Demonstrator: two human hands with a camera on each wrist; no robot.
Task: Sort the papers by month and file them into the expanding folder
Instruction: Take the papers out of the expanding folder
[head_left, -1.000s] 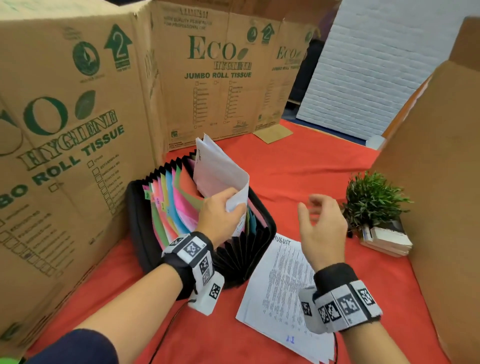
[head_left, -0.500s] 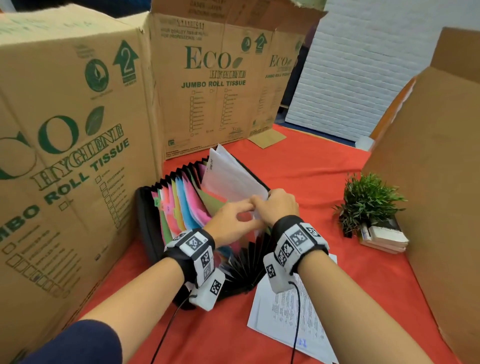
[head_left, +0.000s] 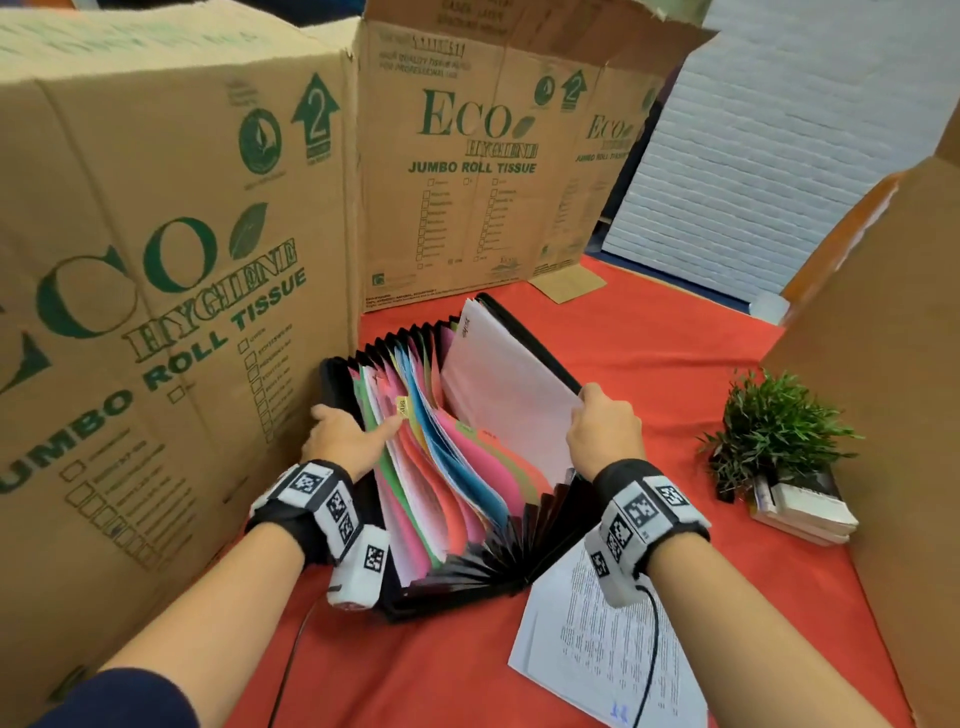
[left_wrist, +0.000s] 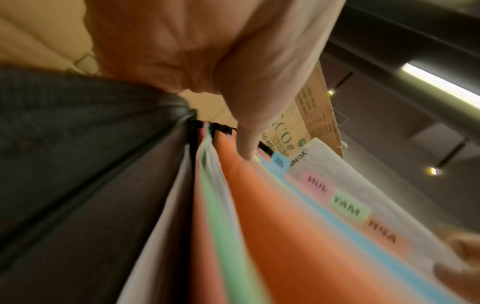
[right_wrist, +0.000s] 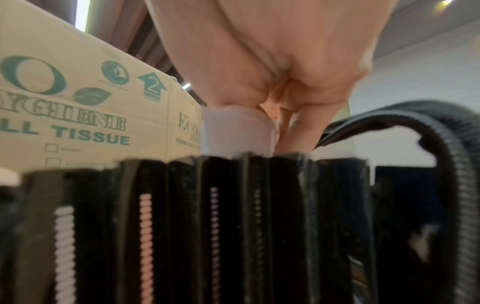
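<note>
At far left stood a printed cardboard box (head_left: 171, 270), with a second box (head_left: 483, 171) behind the work area. The black expanding folder (head_left: 467, 577) sat fanned open on the red table (head_left: 665, 353), just beside the first box. My left hand (head_left: 343, 441) rested on the folder's left side, fingers extended and pressed against the coloured dividers (head_left: 441, 467), holding them apart without gripping. My right hand (head_left: 602, 431) pinched the near corner of the white papers (head_left: 509, 384), thumb and fingers curled on the sheets, which stood tilted in a pocket toward the folder's right side. A printed sheet (head_left: 597, 654) lay flat on the table under my right wrist. A small plant (head_left: 774, 431) stood at right, beside a stack of books (head_left: 805, 509)
</note>
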